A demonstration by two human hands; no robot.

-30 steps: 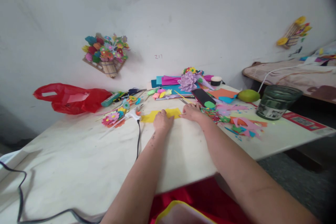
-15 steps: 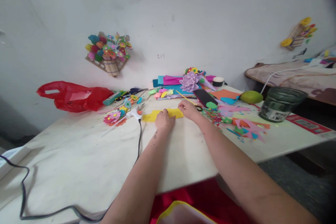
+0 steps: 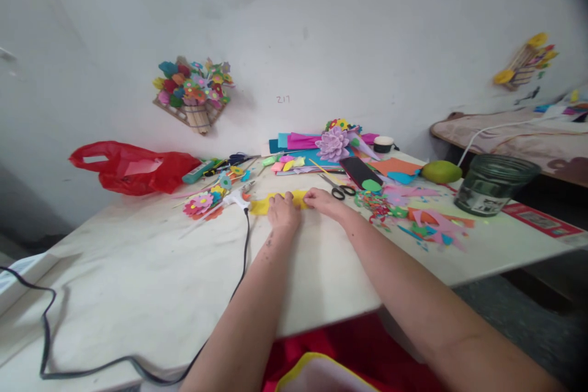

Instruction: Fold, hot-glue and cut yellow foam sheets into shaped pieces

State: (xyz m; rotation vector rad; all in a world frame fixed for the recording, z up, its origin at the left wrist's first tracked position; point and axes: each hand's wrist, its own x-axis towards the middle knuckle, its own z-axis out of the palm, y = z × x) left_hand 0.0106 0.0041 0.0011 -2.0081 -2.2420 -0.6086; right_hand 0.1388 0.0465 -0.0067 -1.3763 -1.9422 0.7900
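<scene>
A yellow sheet (image 3: pixel 260 207), thin like craft paper or foam, lies on the table in front of me. My left hand (image 3: pixel 283 211) rests on its middle with bent fingers and holds it down. At its right end, my right hand (image 3: pixel 323 203) pinches the edge between thumb and fingers. Part of the sheet is covered by both hands. Left of the sheet lies a white glue gun (image 3: pixel 237 198), its black cord running toward me. Black-handled scissors (image 3: pixel 339 192) lie just beyond my right hand.
Foam flowers (image 3: pixel 201 203) and a red plastic bag (image 3: pixel 133 168) are at the left. Behind are coloured sheets (image 3: pixel 303 141) and a purple flower (image 3: pixel 332 144). To the right lie a phone (image 3: pixel 361 171), paper scraps (image 3: pixel 432 226), a green fruit (image 3: pixel 441 171) and a glass jar (image 3: pixel 496 184).
My right hand has moved left and slightly down, bringing the sheet's right end closer to my left hand. More of the scissors shows now. My left hand has barely shifted.
</scene>
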